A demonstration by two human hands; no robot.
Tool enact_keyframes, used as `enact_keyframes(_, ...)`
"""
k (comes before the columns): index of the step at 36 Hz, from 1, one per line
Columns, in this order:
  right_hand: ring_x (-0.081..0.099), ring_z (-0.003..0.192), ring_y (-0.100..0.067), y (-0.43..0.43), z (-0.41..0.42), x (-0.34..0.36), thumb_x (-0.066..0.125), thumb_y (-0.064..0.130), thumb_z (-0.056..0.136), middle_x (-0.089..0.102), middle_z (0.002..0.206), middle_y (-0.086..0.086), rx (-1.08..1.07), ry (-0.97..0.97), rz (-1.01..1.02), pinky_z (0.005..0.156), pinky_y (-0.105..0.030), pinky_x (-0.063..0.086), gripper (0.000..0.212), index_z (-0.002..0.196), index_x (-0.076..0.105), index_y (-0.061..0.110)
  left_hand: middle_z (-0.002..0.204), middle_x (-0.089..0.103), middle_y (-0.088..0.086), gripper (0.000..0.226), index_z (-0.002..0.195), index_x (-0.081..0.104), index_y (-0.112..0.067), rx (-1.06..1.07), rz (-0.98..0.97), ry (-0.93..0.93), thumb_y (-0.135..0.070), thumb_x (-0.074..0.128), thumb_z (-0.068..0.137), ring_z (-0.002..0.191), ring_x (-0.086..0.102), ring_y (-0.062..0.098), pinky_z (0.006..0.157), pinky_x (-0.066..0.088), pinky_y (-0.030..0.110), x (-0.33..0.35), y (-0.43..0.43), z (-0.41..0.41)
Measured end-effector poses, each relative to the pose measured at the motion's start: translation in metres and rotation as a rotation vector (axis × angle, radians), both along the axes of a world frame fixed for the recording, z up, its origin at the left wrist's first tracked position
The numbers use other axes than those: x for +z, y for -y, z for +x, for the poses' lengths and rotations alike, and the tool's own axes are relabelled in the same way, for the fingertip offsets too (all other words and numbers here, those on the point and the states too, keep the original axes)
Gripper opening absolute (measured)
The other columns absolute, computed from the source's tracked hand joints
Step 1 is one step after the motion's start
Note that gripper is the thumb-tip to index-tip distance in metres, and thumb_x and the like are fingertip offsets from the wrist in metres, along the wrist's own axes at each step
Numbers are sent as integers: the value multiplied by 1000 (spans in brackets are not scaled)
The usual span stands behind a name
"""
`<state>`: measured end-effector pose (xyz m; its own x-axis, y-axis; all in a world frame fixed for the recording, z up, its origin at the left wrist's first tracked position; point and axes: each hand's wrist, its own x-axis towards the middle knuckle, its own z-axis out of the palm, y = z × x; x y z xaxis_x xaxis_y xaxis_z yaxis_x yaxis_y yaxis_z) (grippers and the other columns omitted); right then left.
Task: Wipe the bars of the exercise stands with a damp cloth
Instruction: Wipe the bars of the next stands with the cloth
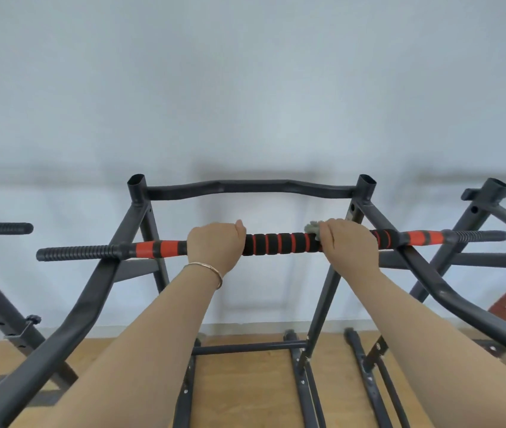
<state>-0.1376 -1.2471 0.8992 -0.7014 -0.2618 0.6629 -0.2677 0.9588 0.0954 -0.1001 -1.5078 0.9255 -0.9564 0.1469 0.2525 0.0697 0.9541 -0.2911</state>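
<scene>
At mid-frame the left hand [214, 244] curled round the red-and-black padded bar [276, 246], bracing it; the right hand [348, 242] clutched the limp cloth [312, 229] against it. The foam looked soft and grippy, best wrapped from above

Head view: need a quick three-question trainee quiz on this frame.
1. True or false: the left hand grips the black-and-orange foam-padded horizontal bar bare, with no cloth under it.
2. Which hand holds the pale grey crumpled cloth against the bar? A) left hand B) right hand C) neither
3. Fill in: a thin metal ______ circles the left wrist.
Key: 1 true; 2 B; 3 bracelet.
</scene>
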Motion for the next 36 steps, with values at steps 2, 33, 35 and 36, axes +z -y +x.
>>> enact_keyframes(2, 41, 44, -21, 3, -2, 4, 39, 20, 96, 45, 53, -1, -23, -2, 84, 44, -24, 29, 32, 67, 51, 11, 57, 40, -4, 29, 114, 52, -20, -4, -15, -30, -12, 54, 86, 56, 55, 20, 53, 38, 27, -2, 1, 2)
enact_keyframes(33, 49, 52, -27, 162, 13, 36, 65, 17, 87, 59, 70, -9, 220, 224, 29, 48, -29, 32, 13, 94, 60, 7, 49, 31, 1, 19, 89, 57, -7, 256, 115, -181, 2, 62, 73, 41, 32, 19, 48, 27, 26, -21, 76, 6)
enact_keyframes(35, 39, 46, -23, 172, 23, 21, 58, 35, 94, 51, 59, -1, 194, 261, 38, 48, -26, 27, 27, 76, 53, 16, 48, 28, 2, 10, 82, 59, -7, 221, 77, -268, 2, 57, 76, 41, 30, 18, 48, 30, 26, -28, 79, 4)
enact_keyframes(36, 35, 42, -21, 174, 26, 17, 55, 41, 95, 44, 53, 2, 184, 257, -21, 47, -24, 25, 37, 67, 47, 18, 48, 29, 2, 10, 79, 58, -7, 205, 88, -287, 1, 52, 79, 41, 31, 19, 48, 32, 26, -29, 79, 4)
